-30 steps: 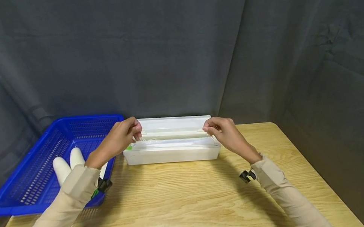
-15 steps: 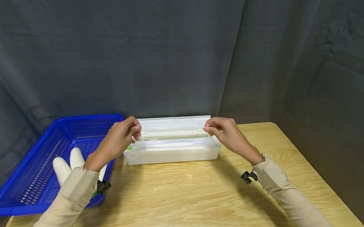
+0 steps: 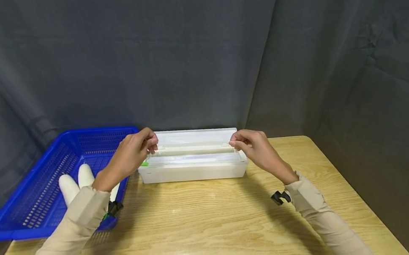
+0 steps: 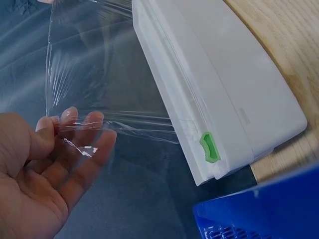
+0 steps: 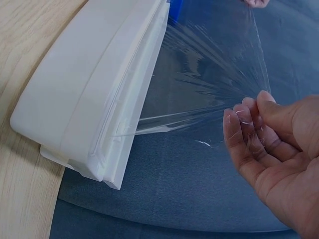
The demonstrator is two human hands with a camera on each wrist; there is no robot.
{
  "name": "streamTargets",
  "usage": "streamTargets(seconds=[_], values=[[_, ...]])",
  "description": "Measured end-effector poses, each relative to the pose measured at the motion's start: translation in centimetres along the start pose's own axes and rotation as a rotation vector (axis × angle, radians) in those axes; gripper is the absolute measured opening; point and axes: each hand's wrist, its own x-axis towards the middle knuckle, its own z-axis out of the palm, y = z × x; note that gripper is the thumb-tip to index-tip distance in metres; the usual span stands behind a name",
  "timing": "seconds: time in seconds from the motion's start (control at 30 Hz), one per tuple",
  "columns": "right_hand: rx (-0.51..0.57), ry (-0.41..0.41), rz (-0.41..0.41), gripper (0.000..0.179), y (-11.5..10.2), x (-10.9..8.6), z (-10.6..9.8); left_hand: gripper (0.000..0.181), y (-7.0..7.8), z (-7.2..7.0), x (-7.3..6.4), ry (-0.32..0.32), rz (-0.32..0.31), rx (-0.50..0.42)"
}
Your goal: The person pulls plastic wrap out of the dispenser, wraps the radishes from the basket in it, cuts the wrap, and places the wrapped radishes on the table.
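A white cling film dispenser lies lengthwise on the table with its lid raised at the back. Clear cling film stretches out of it, pulled taut and creased toward both hands. My left hand pinches one corner of the film between thumb and forefinger above the dispenser's left end. At the right end, my right hand pinches the other corner, its remaining fingers loosely bent under the film in the right wrist view. A green slider sits at the dispenser's left end.
A blue plastic basket stands on the left of the wooden table, partly behind my left arm. Long white vegetables, perhaps radishes, lie in it. Dark grey curtain hangs close behind the dispenser and along the right side.
Both hands keep their pinch on the film. The left hand has shifted very slightly left, the right hand very slightly right. Dispenser and basket stay in place.
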Motion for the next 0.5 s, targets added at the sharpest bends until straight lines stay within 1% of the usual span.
streamTargets(seconds=[0.17, 0.3, 0.5], values=[[-0.017, 0.024, -0.008, 0.005, -0.13, 0.07, 0.16, 0.015, -0.13, -0.05, -0.09, 0.011, 0.008, -0.036], [-0.025, 0.044, -0.012, 0.004, -0.3, 0.3, 0.11, 0.015, -0.08, -0.12, 0.12, 0.028, 0.013, -0.016], [-0.035, 0.047, -0.021, 0.005, -0.56, 0.41, -0.07, 0.016, 0.0, -0.21, 0.12, 0.048, 0.014, 0.006]])
